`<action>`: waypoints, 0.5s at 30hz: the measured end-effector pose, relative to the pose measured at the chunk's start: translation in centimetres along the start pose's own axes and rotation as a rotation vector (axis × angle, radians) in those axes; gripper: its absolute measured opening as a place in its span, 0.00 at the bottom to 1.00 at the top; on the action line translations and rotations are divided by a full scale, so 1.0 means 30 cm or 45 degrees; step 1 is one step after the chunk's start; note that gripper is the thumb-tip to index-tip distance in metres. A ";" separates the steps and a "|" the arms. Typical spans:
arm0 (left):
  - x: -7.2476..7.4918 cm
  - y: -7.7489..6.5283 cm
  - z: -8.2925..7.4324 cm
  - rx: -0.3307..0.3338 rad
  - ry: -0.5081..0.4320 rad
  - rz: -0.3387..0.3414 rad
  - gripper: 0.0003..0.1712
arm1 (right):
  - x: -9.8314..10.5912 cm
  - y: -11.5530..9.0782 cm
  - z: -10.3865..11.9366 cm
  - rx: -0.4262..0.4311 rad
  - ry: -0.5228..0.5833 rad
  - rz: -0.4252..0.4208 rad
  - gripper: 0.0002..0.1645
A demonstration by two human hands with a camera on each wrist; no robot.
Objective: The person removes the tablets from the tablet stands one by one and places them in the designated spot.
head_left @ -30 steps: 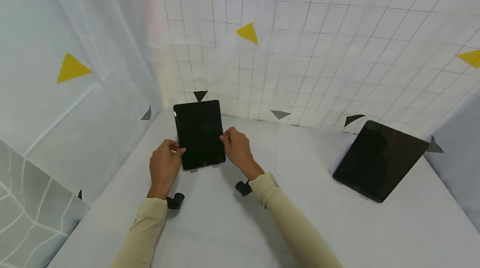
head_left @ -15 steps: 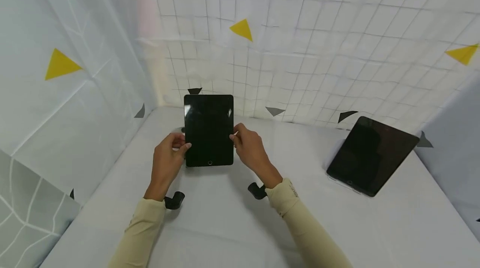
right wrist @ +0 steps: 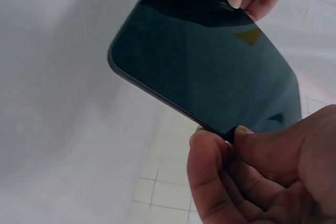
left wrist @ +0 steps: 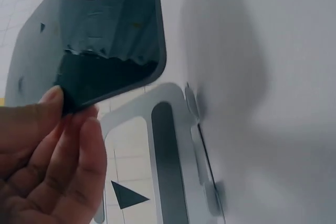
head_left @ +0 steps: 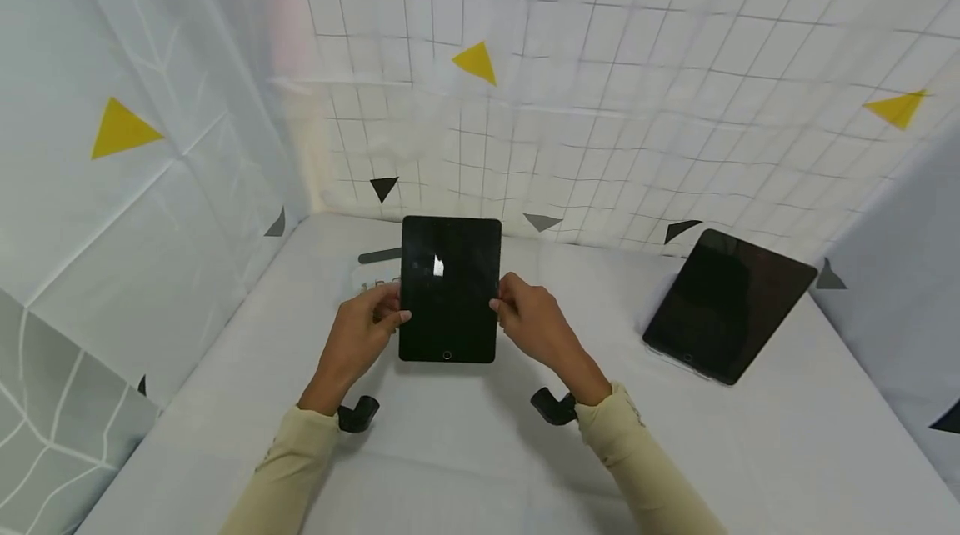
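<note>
A black tablet [head_left: 450,277] with a round home button is held up in front of me, screen towards the head camera. My left hand [head_left: 362,339] pinches its left edge between thumb and fingers, and my right hand [head_left: 542,327] pinches the right edge. Behind the tablet, partly hidden, stands a tablet stand [head_left: 380,256]. In the left wrist view the stand [left wrist: 170,166] is a grey frame with a dark strip and small lips at its foot; the lower corner of the tablet [left wrist: 126,51] is apart from it.
A second black tablet [head_left: 729,306] leans back at the right, with a pale support edge under it. The white table [head_left: 450,468] meets a gridded white curtain [head_left: 585,127] at the back. Yellow and black triangles mark the curtain.
Both hands have lifted the tablet off the stand and brought it right and nearer, baring part of the stand behind it. The view has shifted slightly; the second tablet stays put.
</note>
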State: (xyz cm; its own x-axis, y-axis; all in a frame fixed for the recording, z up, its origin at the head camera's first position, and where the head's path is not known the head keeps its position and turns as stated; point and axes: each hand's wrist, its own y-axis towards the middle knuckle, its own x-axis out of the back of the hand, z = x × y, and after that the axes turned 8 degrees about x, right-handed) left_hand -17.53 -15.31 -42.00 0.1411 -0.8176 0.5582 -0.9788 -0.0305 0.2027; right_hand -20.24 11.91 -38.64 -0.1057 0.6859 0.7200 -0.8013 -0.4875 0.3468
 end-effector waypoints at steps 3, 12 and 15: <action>-0.014 -0.012 -0.003 0.009 -0.003 0.051 0.17 | 0.011 -0.029 -0.005 -0.036 -0.001 0.033 0.05; -0.050 -0.028 -0.012 0.041 -0.032 0.184 0.16 | 0.026 -0.108 -0.025 -0.148 0.065 0.126 0.06; -0.059 -0.032 -0.012 0.050 -0.050 0.224 0.14 | 0.020 -0.129 -0.038 -0.190 0.102 0.152 0.06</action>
State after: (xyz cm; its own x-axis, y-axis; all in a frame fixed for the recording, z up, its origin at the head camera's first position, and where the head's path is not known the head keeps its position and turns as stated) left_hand -16.78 -13.63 -42.91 -0.0377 -0.8341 0.5503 -0.9930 0.0927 0.0725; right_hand -17.88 14.83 -40.24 -0.2470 0.6717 0.6984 -0.8579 -0.4867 0.1647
